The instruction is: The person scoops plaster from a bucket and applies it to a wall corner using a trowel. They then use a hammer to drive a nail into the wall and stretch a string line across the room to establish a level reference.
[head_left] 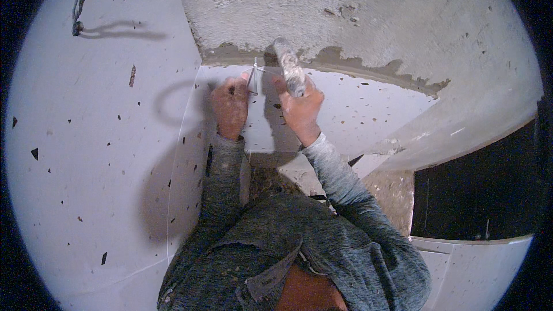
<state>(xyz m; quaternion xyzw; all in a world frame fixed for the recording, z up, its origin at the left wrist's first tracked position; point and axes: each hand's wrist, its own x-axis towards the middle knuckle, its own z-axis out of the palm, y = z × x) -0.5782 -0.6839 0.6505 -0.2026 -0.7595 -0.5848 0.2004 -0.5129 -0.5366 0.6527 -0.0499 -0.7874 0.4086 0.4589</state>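
Note:
My left hand is closed, its thumb and fingers pinched beside a thin nail-like pin. The pin stands near the seam between the speckled white slab and the rough plaster wall. Pale thin strands, like string, cross at the pin's upper end. To the right, my right hand is wrapped round a thick, dusty grey-white cylindrical tool. That tool tilts up and away toward the wall; its exact kind does not show. Whether my left fingertips grip the pin or the strands is hard to see.
A large speckled white panel fills the left side, with a twisted dark cord hanging at upper left. Damp mortar lines the wall's seam. At right is a dark opening above a white ledge.

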